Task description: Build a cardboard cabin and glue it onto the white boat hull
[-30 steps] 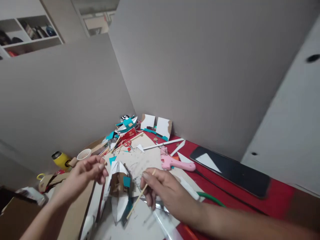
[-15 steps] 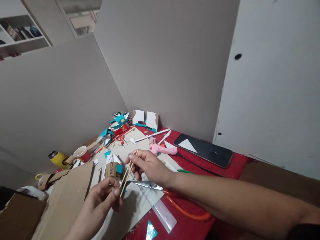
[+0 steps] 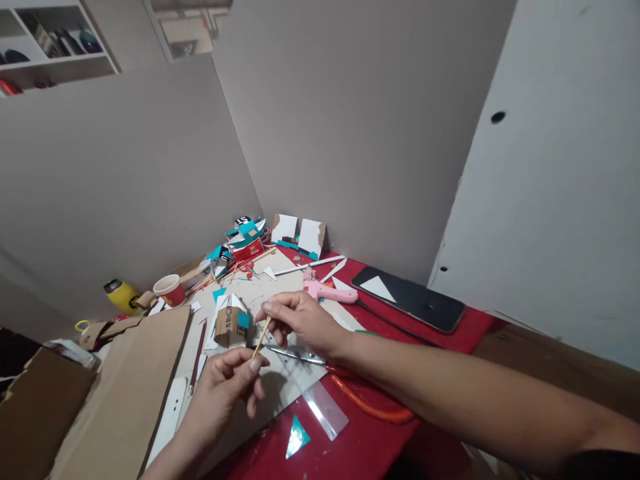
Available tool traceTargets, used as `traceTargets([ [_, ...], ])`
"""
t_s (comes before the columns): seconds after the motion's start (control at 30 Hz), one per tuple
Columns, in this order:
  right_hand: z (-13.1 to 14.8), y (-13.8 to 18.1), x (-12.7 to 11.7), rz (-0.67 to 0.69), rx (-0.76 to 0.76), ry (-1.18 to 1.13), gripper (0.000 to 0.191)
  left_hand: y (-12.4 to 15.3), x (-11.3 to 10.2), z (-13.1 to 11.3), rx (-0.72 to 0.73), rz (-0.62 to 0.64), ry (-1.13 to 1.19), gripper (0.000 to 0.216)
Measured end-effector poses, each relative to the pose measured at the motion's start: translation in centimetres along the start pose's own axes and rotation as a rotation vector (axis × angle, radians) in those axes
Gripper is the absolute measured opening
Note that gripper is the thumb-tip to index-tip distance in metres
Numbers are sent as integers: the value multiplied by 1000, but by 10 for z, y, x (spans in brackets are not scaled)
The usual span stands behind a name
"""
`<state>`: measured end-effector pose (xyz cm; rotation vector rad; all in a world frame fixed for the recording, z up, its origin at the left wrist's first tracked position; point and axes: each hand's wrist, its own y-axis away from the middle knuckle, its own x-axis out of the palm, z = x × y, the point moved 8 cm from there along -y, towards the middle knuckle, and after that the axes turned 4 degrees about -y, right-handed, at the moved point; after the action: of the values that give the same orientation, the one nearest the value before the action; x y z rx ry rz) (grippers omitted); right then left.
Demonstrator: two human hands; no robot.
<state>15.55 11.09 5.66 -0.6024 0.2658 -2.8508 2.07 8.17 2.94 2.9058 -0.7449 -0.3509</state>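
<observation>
Thin wooden sticks (image 3: 261, 337) span the gap between my two hands above the work board. My left hand (image 3: 231, 381) pinches their lower end between thumb and fingers. At the upper end, my right hand (image 3: 303, 325) has its thumb and index finger closed on them. The sticks lie so close that they look like one. Behind my left hand stands a brown cardboard piece (image 3: 227, 325) with a teal patch and white points. Under my right wrist lie scissors (image 3: 295, 354) with orange handles, their blades across a clear ruler (image 3: 325, 410).
A pink glue gun (image 3: 335, 292) and a black phone (image 3: 425, 307) lie on the red cloth. Large cardboard (image 3: 125, 393) covers the left side. A paper cup (image 3: 171, 291), a yellow bottle (image 3: 121, 295) and a teal paper triangle (image 3: 297, 437) are around. Grey panels enclose the back.
The two sticks were visibly apart and now line up as one. My left hand has moved right, slightly nearer my right hand. The camera view has shifted a little.
</observation>
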Motion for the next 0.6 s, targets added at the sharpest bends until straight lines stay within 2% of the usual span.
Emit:
traceTargets([
  [0.13, 14, -6, -24, -204, -139, -64, 42, 2, -1, 1, 21, -47, -8, 37],
  [0.23, 43, 5, -48, -419, -361, -184, 41, 3, -1, 0, 64, -41, 46, 37],
  [0.3, 66, 18, -57, -502, -541, -248, 45, 2, 1, 0, 90, -8, 90, 36],
  [0.33, 76, 26, -60, -526, -632, -264, 43, 2, 2, 1, 94, 13, 114, 35],
  [0.4, 87, 36, -58, -538, -736, -242, 26, 2, 5, 3, 86, 44, 163, 34],
  [0.43, 86, 35, -54, -509, -710, -195, 21, 2, 5, 4, 83, 50, 185, 34],
  [0.47, 79, 29, -46, -440, -624, -124, 25, 3, 6, 4, 84, 51, 202, 34],
  [0.6, 15, 8, 3, 38, -62, 167, 31, 6, 8, 2, 108, 40, 231, 33],
])
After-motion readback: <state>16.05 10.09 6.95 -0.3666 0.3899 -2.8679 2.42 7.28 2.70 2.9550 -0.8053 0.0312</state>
